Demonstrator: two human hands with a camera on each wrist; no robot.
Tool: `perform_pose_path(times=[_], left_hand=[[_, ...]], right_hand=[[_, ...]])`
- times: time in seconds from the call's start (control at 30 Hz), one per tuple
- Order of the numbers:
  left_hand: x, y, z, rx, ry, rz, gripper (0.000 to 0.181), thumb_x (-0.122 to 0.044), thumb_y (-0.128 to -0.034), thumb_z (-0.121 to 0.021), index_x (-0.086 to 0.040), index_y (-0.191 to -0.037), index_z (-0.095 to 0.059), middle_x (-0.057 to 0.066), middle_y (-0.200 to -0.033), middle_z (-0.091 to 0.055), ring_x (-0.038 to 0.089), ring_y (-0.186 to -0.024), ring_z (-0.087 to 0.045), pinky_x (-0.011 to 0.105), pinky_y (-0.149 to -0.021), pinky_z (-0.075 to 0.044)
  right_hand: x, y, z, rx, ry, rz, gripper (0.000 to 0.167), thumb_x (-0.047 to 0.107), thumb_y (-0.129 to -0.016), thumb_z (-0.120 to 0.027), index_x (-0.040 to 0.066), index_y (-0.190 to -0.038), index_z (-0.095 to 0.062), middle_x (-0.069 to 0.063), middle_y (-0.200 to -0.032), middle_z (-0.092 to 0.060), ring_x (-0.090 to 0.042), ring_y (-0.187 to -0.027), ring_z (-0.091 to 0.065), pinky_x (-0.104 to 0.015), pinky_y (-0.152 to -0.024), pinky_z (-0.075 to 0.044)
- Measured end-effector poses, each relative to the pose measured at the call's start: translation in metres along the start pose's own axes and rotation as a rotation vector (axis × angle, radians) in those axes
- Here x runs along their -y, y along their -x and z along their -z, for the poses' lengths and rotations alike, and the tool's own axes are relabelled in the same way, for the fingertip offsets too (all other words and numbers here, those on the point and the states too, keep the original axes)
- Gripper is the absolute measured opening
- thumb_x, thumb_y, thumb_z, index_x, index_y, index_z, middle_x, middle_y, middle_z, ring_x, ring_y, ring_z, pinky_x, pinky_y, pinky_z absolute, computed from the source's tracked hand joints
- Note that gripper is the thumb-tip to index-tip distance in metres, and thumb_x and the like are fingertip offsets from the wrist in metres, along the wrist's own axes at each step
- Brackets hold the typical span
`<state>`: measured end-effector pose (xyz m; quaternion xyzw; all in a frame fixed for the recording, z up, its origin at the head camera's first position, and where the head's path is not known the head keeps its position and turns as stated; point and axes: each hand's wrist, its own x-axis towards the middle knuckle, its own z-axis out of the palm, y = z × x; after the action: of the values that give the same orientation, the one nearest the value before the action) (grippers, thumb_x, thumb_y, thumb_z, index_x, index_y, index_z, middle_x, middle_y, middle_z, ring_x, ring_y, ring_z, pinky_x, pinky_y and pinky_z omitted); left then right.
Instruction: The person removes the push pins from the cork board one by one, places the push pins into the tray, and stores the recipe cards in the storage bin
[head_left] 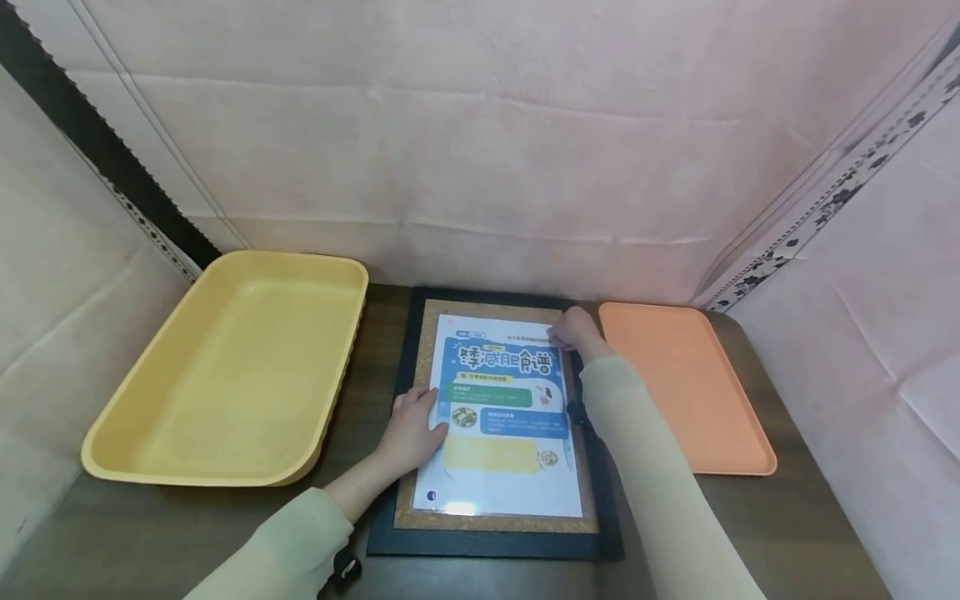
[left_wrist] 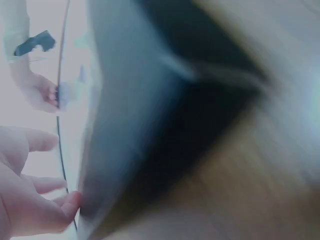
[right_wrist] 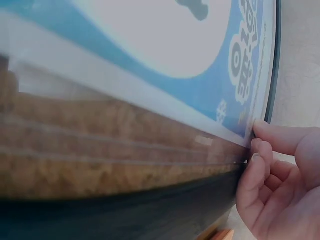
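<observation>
A laminated sheet (head_left: 498, 483) with blue, green and yellow print lies on a cork board (head_left: 495, 522), which has a wide dark border (head_left: 495, 546) around it. At the sheet's left edge rests my left hand (head_left: 412, 429), its thumb over the print and its fingers spread loosely. My right hand (head_left: 577, 331) pinches the sheet's upper right corner between thumb and curled fingers. In the right wrist view, this hand (right_wrist: 280, 182) is close up at the corner, with a clear margin over the cork. Motion blurs much of the left wrist view, where the left hand (left_wrist: 35, 185) shows at lower left.
To the left on the brown table (head_left: 787, 525) is a large yellow tray (head_left: 232, 367). An orange tray (head_left: 690, 383) lies to the right, partly behind my right sleeve. Pale cloth walls (head_left: 450, 150) enclose the table's back and sides.
</observation>
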<state>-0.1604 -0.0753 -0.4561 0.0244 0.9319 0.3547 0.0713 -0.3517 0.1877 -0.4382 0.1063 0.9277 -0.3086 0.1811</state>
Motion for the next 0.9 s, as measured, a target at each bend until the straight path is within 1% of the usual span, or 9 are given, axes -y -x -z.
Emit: perform_pose_path(times=[0.07, 0.1, 0.23, 0.33, 0.4, 0.47, 0.63, 0.77, 0.9], left_hand=[[-0.001, 0.0, 0.0, 0.009, 0.029, 0.025, 0.056, -0.015, -0.0873, -0.063, 0.005, -0.136, -0.044, 0.024, -0.142, -0.037, 0.036, -0.128, -0.034, 0.047, -0.101, -0.043], [-0.001, 0.0, 0.0, 0.012, 0.027, 0.024, 0.056, -0.014, -0.0872, -0.063, 0.005, -0.136, -0.043, 0.023, -0.143, -0.036, 0.036, -0.129, -0.033, 0.046, -0.101, -0.043], [0.009, 0.003, -0.001, 0.023, 0.023, -0.029, 0.059, -0.01, -0.0859, -0.065, 0.004, -0.138, -0.04, 0.021, -0.145, -0.034, 0.035, -0.132, -0.031, 0.046, -0.103, -0.042], [0.016, 0.005, -0.002, 0.034, 0.034, -0.057, 0.061, -0.009, -0.0855, -0.065, 0.004, -0.139, -0.039, 0.019, -0.146, -0.033, 0.034, -0.133, -0.031, 0.046, -0.104, -0.041], [0.018, 0.004, -0.002, 0.043, 0.032, -0.07, 0.061, -0.009, -0.0857, -0.065, 0.004, -0.139, -0.039, 0.02, -0.146, -0.033, 0.035, -0.133, -0.031, 0.046, -0.103, -0.042], [0.019, 0.003, 0.0, 0.047, 0.036, -0.069, 0.061, -0.009, -0.0862, -0.065, 0.003, -0.139, -0.038, 0.019, -0.146, -0.032, 0.034, -0.133, -0.03, 0.046, -0.103, -0.041], [0.017, 0.002, 0.004, 0.028, 0.033, -0.067, 0.058, -0.009, -0.0867, -0.064, 0.003, -0.138, -0.04, 0.019, -0.146, -0.032, 0.034, -0.132, -0.03, 0.046, -0.103, -0.041], [0.015, 0.002, 0.003, 0.032, 0.02, -0.079, 0.057, -0.01, -0.0872, -0.063, 0.004, -0.138, -0.041, 0.02, -0.145, -0.033, 0.035, -0.132, -0.031, 0.046, -0.103, -0.041], [0.012, 0.002, 0.003, 0.035, 0.026, -0.09, 0.056, -0.009, -0.0873, -0.063, 0.005, -0.137, -0.041, 0.02, -0.145, -0.033, 0.035, -0.131, -0.031, 0.046, -0.103, -0.042]], right_hand=[[0.001, -0.001, -0.001, -0.001, -0.011, -0.004, 0.021, 0.015, -0.089, -0.059, 0.001, -0.103, -0.064, -0.013, -0.098, -0.063, -0.025, -0.085, -0.061, -0.029, -0.069, -0.049], [0.001, -0.002, -0.001, 0.003, -0.009, -0.001, 0.02, 0.015, -0.089, -0.058, 0.001, -0.102, -0.064, -0.013, -0.095, -0.063, -0.025, -0.084, -0.061, -0.029, -0.069, -0.049], [0.001, -0.005, -0.001, 0.016, -0.006, -0.001, 0.015, 0.012, -0.088, -0.06, 0.0, -0.095, -0.065, -0.008, -0.076, -0.056, -0.023, -0.074, -0.058, -0.03, -0.067, -0.047], [0.0, -0.008, -0.002, 0.04, 0.02, 0.024, 0.013, 0.011, -0.088, -0.061, 0.0, -0.09, -0.065, -0.003, -0.064, -0.049, -0.019, -0.065, -0.055, -0.029, -0.065, -0.049], [0.0, -0.01, -0.001, 0.059, 0.042, 0.052, 0.013, 0.011, -0.089, -0.06, -0.001, -0.086, -0.064, -0.002, -0.06, -0.045, -0.017, -0.061, -0.053, -0.027, -0.063, -0.049], [0.001, -0.011, -0.001, 0.065, 0.062, 0.087, 0.012, 0.011, -0.089, -0.06, 0.0, -0.083, -0.062, -0.001, -0.06, -0.046, -0.017, -0.061, -0.052, -0.027, -0.062, -0.048], [0.004, -0.011, 0.004, 0.081, 0.112, 0.182, 0.016, 0.011, -0.09, -0.059, 0.004, -0.075, -0.056, -0.001, -0.063, -0.047, -0.015, -0.061, -0.05, -0.025, -0.058, -0.044], [0.003, -0.011, 0.009, 0.116, 0.119, 0.18, 0.022, 0.01, -0.09, -0.057, 0.007, -0.069, -0.051, 0.001, -0.059, -0.043, -0.014, -0.056, -0.046, -0.025, -0.054, -0.04], [0.004, -0.009, 0.015, 0.135, 0.144, 0.179, 0.018, 0.01, -0.09, -0.056, 0.006, -0.073, -0.053, 0.001, -0.062, -0.045, -0.014, -0.058, -0.047, -0.024, -0.057, -0.042]])
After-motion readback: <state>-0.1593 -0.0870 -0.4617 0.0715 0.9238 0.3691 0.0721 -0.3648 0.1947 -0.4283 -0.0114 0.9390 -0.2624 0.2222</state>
